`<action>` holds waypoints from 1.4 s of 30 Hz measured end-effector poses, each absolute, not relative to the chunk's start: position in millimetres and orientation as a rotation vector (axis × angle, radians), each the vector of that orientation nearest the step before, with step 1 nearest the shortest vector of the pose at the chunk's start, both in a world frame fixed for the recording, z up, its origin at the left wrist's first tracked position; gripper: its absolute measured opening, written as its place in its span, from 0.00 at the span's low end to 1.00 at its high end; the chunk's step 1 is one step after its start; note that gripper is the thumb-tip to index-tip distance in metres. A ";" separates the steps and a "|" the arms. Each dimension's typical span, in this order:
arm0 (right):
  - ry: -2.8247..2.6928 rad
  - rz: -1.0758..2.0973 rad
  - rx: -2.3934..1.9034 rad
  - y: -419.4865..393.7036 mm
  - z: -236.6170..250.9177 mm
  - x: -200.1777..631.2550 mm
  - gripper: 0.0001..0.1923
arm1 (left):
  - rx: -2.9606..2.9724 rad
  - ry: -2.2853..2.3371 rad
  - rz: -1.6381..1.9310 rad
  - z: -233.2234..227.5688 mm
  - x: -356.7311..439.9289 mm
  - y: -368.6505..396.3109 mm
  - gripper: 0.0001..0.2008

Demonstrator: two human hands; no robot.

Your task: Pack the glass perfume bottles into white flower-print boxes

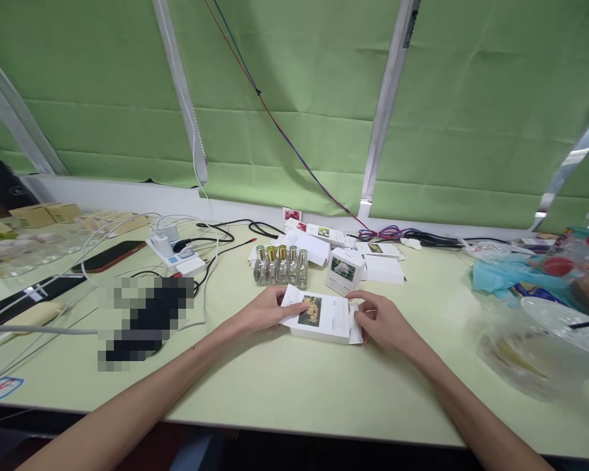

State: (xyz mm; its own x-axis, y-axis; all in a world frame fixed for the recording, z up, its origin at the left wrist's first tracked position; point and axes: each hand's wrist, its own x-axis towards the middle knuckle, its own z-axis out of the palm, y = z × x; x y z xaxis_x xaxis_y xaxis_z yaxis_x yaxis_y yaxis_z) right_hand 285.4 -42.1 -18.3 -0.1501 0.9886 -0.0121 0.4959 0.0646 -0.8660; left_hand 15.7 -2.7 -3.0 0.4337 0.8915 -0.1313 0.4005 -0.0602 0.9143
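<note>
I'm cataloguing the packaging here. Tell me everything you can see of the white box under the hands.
The white box looks like thin card, lying flat on the pale green table in front of the glass bottles. Its top face bears a yellow flower picture and small print. The left hand holds its left end, the right hand its right end, where a flap sticks out.

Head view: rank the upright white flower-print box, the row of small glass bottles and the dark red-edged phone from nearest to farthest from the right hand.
From the right hand:
1. Upright white flower-print box, just behind it.
2. Row of small glass bottles, behind and leftward.
3. Dark red-edged phone, far left.
</note>
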 end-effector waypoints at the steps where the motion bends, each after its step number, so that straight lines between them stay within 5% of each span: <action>1: -1.730 0.978 -1.505 -42.1 -17.9 286.3 0.21 | 1.620 1.131 0.619 -2.0 15.1 -2.6 0.28; 5: -1.825 0.778 -1.598 -41.1 -16.2 292.1 0.22 | 1.402 1.030 0.723 3.9 10.6 -0.9 0.30; 13: -1.990 0.425 -1.710 -34.9 -25.7 308.3 0.21 | 1.660 0.857 0.567 15.0 8.3 -9.1 0.16; 23: -2.020 0.427 -1.663 -39.1 -19.1 303.2 0.13 | 1.657 0.925 0.569 3.9 13.1 -8.2 0.11; 28: -1.962 0.469 -1.690 -38.3 -13.8 303.1 0.24 | 1.485 0.966 0.486 -0.5 16.5 -10.6 0.18; 36: -2.152 0.606 -1.710 -50.4 -4.1 292.2 0.31 | 1.434 1.081 0.411 -6.0 21.4 -6.7 0.02; 42: -2.241 0.587 -1.655 -52.4 -1.1 291.7 0.41 | 1.397 1.198 0.288 3.3 26.1 -4.1 0.03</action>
State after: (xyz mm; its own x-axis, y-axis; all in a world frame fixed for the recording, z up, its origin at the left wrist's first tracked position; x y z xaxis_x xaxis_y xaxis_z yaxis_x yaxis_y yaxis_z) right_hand 291.7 -52.4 -1.1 -0.2958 0.9552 -0.0061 0.8356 0.2556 -0.4863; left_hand 26.1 -4.1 3.3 0.4366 0.7692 -0.4666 0.4735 0.2445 0.8462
